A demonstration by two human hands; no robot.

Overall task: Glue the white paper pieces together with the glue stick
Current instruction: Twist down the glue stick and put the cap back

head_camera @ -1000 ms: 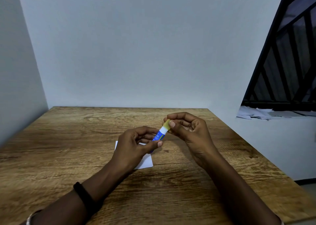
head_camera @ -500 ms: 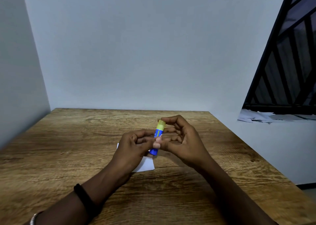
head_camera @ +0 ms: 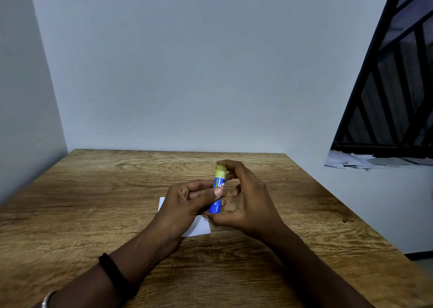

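Observation:
A blue glue stick (head_camera: pixel 216 197) with a yellow cap stands nearly upright above the middle of the wooden table (head_camera: pixel 93 202). My left hand (head_camera: pixel 185 204) grips its blue body between thumb and fingers. My right hand (head_camera: pixel 243 200) curls around it, fingertips on the yellow cap at the top and thumb under the base. White paper (head_camera: pixel 198 228) lies flat on the table beneath both hands, mostly hidden by my left hand; I cannot tell how many pieces there are.
Grey walls close in the table at the back and left. The table's right edge runs diagonally; beyond it a white ledge holds scattered papers (head_camera: pixel 356 161) under a dark barred window (head_camera: pixel 393 96).
The glue stick has swung from tilted to nearly upright. My right hand shifted from pinching the cap alone to holding the cap and the base.

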